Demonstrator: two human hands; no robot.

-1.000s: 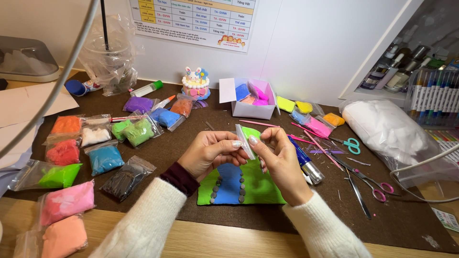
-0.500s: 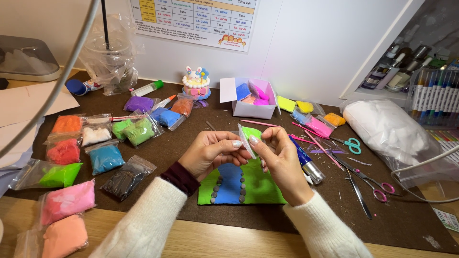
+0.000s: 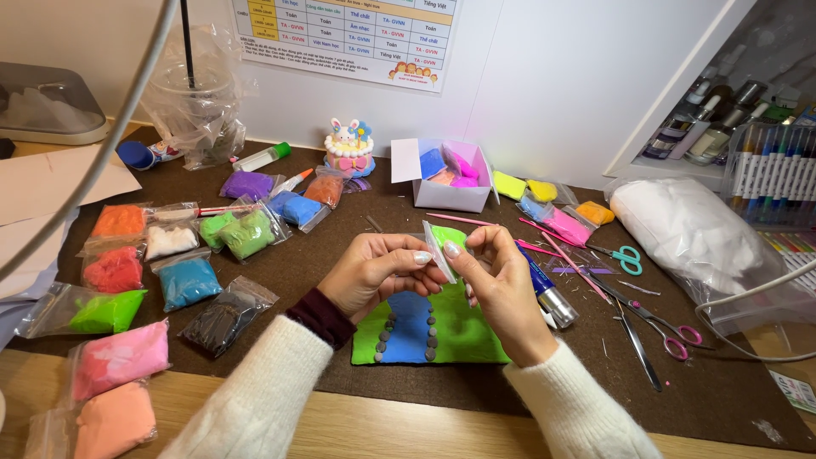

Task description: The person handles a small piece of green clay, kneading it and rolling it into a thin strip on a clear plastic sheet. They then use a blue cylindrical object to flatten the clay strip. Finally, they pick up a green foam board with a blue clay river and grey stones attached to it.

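My left hand [image 3: 378,274] and my right hand [image 3: 495,276] meet above a green clay slab [image 3: 476,336] with a blue strip [image 3: 408,327] edged by small grey pebbles. Both hands pinch a thin, flat, whitish strip [image 3: 439,250] between fingertips, held upright and slightly tilted. The slab lies flat on the dark brown mat [image 3: 297,255] right below my hands. A patch of bright green clay [image 3: 449,233] shows just behind the strip.
Several bagged clay lumps in many colours lie left, such as a blue bag [image 3: 187,280] and a pink bag [image 3: 119,357]. A white box [image 3: 450,183] of clay stands behind. Scissors [image 3: 671,336], a glue tube [image 3: 548,293] and a large white bag [image 3: 688,234] lie right.
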